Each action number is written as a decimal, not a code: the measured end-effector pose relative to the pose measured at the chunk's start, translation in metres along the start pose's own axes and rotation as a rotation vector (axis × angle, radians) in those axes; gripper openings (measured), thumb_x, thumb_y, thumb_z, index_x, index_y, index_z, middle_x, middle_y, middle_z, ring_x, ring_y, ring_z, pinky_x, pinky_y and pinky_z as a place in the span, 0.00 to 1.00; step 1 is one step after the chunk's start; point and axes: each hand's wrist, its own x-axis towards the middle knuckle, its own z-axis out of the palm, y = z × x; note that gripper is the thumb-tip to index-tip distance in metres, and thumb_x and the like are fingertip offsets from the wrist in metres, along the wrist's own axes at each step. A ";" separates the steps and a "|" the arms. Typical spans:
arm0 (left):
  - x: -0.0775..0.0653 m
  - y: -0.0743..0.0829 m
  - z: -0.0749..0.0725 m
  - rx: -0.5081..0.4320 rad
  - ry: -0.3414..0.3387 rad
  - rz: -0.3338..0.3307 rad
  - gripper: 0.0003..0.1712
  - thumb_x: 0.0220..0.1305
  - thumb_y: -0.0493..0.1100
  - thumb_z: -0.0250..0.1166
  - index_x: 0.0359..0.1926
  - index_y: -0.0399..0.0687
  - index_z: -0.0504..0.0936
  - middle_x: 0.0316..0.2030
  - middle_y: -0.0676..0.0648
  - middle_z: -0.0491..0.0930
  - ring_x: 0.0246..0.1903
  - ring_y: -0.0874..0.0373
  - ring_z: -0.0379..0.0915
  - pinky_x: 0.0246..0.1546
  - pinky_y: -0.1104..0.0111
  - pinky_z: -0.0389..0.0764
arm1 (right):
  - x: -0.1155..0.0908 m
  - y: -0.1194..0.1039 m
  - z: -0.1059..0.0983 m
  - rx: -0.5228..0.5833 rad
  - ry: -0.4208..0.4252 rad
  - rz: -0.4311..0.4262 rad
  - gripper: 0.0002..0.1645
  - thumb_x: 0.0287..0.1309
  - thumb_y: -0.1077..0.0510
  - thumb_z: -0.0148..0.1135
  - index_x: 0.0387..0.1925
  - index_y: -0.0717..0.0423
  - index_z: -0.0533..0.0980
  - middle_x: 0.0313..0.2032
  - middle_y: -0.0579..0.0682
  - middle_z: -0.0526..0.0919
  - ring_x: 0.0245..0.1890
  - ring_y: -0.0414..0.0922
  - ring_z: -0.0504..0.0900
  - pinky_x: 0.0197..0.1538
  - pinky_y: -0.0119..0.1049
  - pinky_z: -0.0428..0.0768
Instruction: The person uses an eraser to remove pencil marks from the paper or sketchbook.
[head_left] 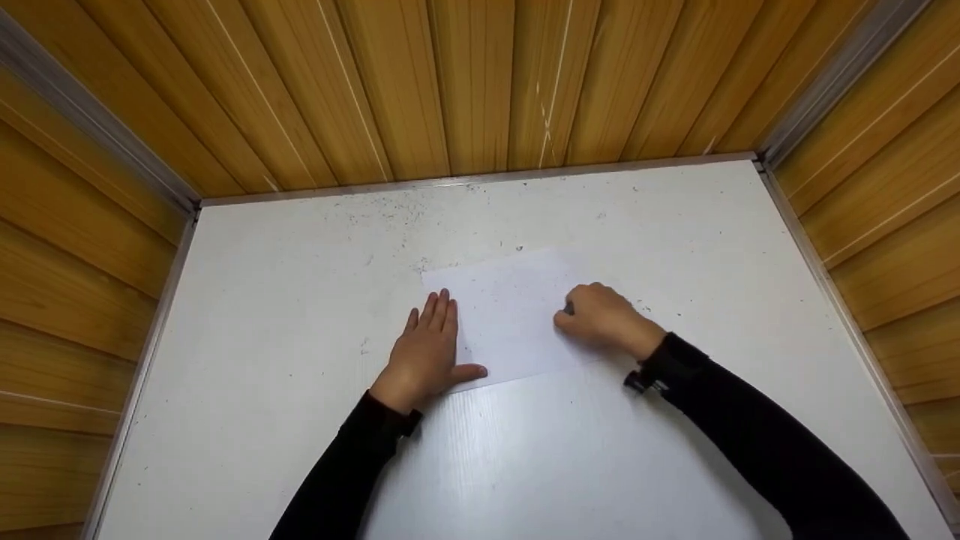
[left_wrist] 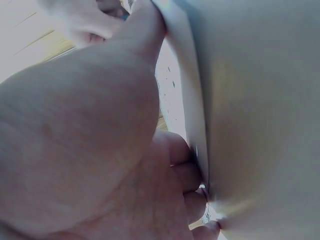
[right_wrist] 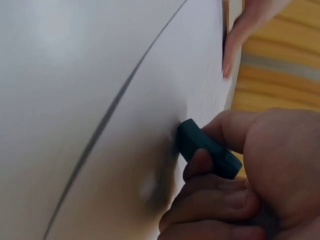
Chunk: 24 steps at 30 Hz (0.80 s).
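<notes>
A white sheet of paper (head_left: 514, 322) lies flat on the white table. My left hand (head_left: 426, 351) rests on its left edge, fingers straight and thumb stretched out along the near edge. Over the right part of the sheet, my right hand (head_left: 606, 319) pinches a small dark green block that looks like an eraser (right_wrist: 207, 149). In the right wrist view, one end of this block touches or nearly touches the paper, and the other fingers are curled. The left wrist view shows the left palm (left_wrist: 95, 135) close up, beside the lifted-looking paper edge (left_wrist: 192, 85).
Small dark crumbs (head_left: 397, 214) are scattered over the table (head_left: 247, 315), thickest behind the paper. Wood-patterned panels (head_left: 472, 82) stand at the back and both sides, with metal strips along the table's edges. Both forearms wear black sleeves with wrist straps.
</notes>
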 end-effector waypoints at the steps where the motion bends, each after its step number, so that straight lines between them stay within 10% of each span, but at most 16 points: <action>1: 0.000 0.000 0.000 0.004 -0.004 -0.002 0.75 0.65 0.79 0.70 0.88 0.32 0.46 0.90 0.33 0.41 0.91 0.38 0.35 0.89 0.41 0.49 | -0.001 0.008 -0.005 0.003 -0.007 0.020 0.21 0.66 0.51 0.60 0.18 0.48 0.68 0.20 0.44 0.66 0.24 0.44 0.66 0.30 0.37 0.66; 6: 0.001 0.001 -0.001 0.016 -0.002 -0.006 0.75 0.65 0.79 0.70 0.88 0.32 0.47 0.90 0.33 0.41 0.91 0.38 0.36 0.89 0.41 0.50 | 0.006 0.010 -0.015 0.051 -0.032 0.027 0.22 0.70 0.49 0.59 0.19 0.49 0.71 0.21 0.44 0.68 0.23 0.44 0.68 0.31 0.37 0.68; 17: 0.001 -0.001 0.001 0.018 0.023 0.004 0.75 0.64 0.78 0.71 0.88 0.31 0.49 0.89 0.32 0.45 0.90 0.37 0.39 0.88 0.41 0.52 | 0.079 -0.117 0.013 -0.032 0.035 -0.143 0.20 0.72 0.49 0.58 0.34 0.58 0.85 0.36 0.54 0.88 0.36 0.50 0.80 0.44 0.46 0.81; 24: 0.001 -0.002 0.000 0.012 0.009 -0.003 0.75 0.65 0.79 0.70 0.88 0.32 0.48 0.90 0.33 0.43 0.91 0.38 0.37 0.89 0.41 0.51 | 0.092 -0.074 -0.007 0.025 0.008 -0.044 0.17 0.69 0.49 0.60 0.25 0.52 0.79 0.27 0.49 0.78 0.28 0.47 0.75 0.33 0.40 0.74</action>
